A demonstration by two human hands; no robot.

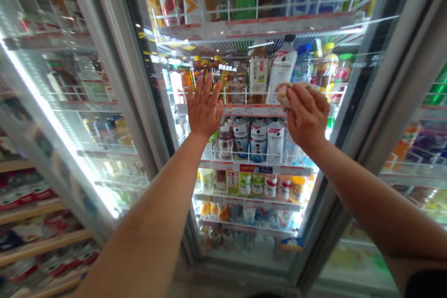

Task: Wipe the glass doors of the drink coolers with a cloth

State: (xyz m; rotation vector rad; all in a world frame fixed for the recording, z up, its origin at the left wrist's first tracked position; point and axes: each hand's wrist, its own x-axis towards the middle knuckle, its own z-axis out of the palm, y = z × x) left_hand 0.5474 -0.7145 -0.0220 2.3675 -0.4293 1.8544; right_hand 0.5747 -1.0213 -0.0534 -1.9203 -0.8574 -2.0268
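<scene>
My left hand (203, 109) is raised with its fingers stretched out and slightly spread, the palm flat against the glass door (349, 116) of a drinks cooler. My right hand (307, 118) is closed round a small crumpled beige cloth or pad (283, 92), held against the same glass at about the same height. Just behind the glass stands a row of white-labelled bottles (258, 139) on a wire shelf, with taller bottles (259, 72) on the shelf above.
The cooler has several wire shelves with red price strips (254, 25), all full of bottles and cans. A metal door frame (394, 102) runs down the right, another (118, 79) down the left. A second glass door (52, 102) and wooden shelves of goods (31, 237) stand at left.
</scene>
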